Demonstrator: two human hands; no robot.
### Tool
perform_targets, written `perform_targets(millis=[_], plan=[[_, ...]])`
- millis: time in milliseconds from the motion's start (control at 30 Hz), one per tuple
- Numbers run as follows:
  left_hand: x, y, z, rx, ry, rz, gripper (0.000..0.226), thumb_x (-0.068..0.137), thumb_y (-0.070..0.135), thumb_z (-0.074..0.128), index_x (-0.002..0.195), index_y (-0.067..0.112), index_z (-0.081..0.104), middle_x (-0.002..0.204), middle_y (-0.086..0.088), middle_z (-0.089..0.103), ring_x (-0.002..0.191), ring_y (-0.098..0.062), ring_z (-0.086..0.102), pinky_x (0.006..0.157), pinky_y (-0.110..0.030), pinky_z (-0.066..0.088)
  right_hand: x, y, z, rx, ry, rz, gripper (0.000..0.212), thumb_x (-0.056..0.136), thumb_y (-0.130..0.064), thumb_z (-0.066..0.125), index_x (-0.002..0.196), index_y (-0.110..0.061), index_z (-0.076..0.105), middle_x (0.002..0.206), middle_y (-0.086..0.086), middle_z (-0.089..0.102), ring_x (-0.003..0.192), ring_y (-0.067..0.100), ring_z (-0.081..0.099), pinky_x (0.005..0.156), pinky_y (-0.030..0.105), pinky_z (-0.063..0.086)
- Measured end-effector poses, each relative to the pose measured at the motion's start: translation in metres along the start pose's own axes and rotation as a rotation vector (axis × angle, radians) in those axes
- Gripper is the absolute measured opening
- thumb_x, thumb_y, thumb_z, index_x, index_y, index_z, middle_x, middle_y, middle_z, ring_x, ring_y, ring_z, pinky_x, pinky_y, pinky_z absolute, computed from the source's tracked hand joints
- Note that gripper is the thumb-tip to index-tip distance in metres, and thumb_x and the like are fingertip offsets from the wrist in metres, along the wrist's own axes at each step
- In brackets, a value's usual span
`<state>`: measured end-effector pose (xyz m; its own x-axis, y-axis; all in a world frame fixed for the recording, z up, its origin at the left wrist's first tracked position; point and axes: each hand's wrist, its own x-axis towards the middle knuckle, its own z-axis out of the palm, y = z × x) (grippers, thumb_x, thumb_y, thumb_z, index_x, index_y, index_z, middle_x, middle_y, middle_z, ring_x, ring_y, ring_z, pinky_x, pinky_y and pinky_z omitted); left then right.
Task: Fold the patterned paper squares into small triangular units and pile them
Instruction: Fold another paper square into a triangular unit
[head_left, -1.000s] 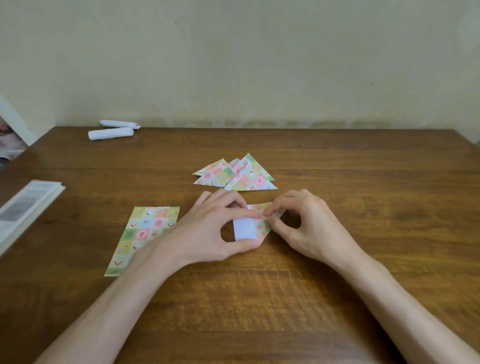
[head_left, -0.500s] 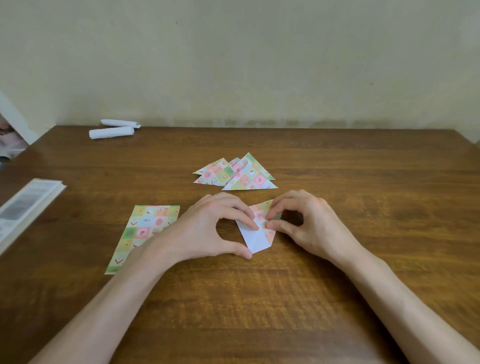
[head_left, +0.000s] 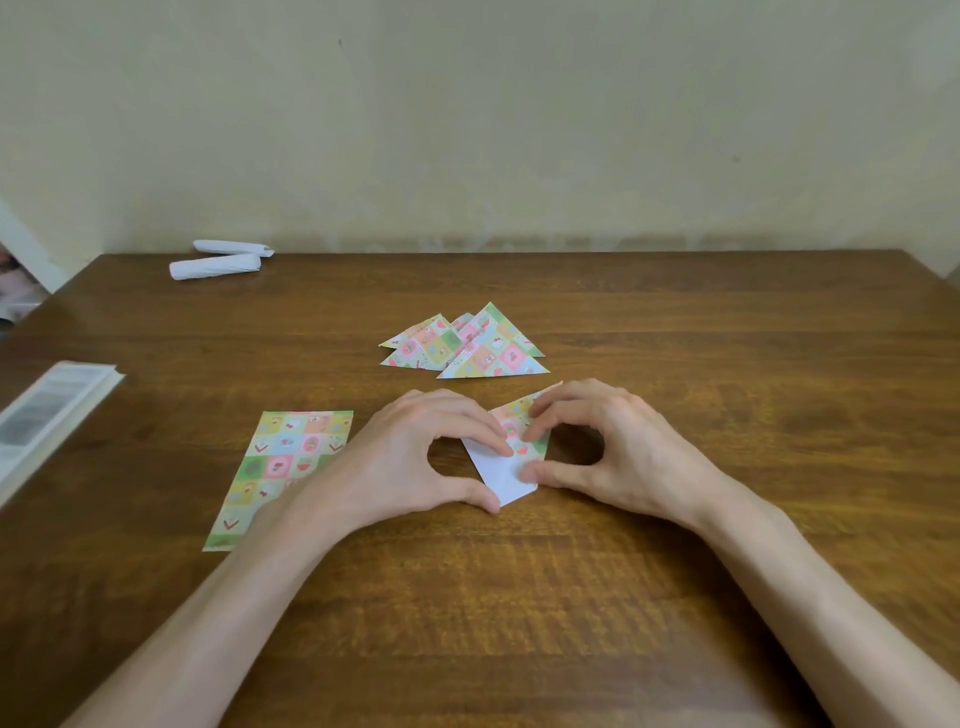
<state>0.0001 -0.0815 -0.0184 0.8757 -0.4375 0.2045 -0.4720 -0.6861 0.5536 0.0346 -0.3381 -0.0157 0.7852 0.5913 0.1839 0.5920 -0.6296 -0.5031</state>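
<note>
Since a second ago, more of the white underside of the half-folded paper is exposed, its lower corner now swung toward the left thumb. It is pressed flat on the desk by the left hand and right hand, fingertips pinched onto it. Behind it lies the pile of folded triangles; a flat patterned sheet is seen just left.

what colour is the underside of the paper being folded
Plain white, on the half-folded patterned paper piece between both hands; it shows best in the head view.
</note>
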Motion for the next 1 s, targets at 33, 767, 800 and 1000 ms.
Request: perform_targets(millis=[33,767,800,1000], plan=[[0.000,0.001,0.001,0.002,0.014,0.012,0.044,0.065,0.054,0.091,0.106,0.041,0.079,0.114,0.033,0.068,0.122,0.006,0.056,0.105,-0.018,0.032,0.000,0.000,0.000,0.006,-0.004,0.003,0.044,0.075,-0.072,0.073,0.106,-0.040,0.073,0.125,-0.025,0.061,0.124,-0.001,0.052,0.106,0.040,0.045],[-0.001,-0.006,-0.006,-0.087,-0.066,-0.026,0.038,0.095,0.009,0.071,0.115,0.041,0.075,0.119,0.027,0.068,0.124,-0.002,0.059,0.109,-0.045,0.046,-0.004,-0.014,0.025,-0.037,0.050,0.041,0.044,0.083,-0.068,0.069,0.119,-0.044,0.059,0.121,-0.021,0.043,0.118,0.005,0.038,0.109,0.033,0.030],[-0.001,-0.006,-0.007,-0.089,-0.075,-0.031,0.039,0.095,0.009,0.071,0.117,0.042,0.074,0.121,0.028,0.067,0.125,-0.001,0.058,0.110,-0.046,0.045,-0.004,-0.013,0.025,-0.036,0.050,0.043,0.044,0.083,-0.068,0.070,0.118,-0.045,0.059,0.121,-0.021,0.043,0.118,0.004,0.038,0.109,0.033,0.029],[-0.001,-0.005,-0.007,-0.099,-0.044,-0.017,0.035,0.091,0.017,0.078,0.117,0.040,0.075,0.120,0.027,0.068,0.121,-0.001,0.062,0.105,-0.041,0.050,-0.003,-0.013,0.022,-0.002,0.035,0.055,0.043,0.082,-0.071,0.069,0.116,-0.047,0.061,0.119,-0.023,0.044,0.117,0.003,0.039,0.109,0.034,0.030]])
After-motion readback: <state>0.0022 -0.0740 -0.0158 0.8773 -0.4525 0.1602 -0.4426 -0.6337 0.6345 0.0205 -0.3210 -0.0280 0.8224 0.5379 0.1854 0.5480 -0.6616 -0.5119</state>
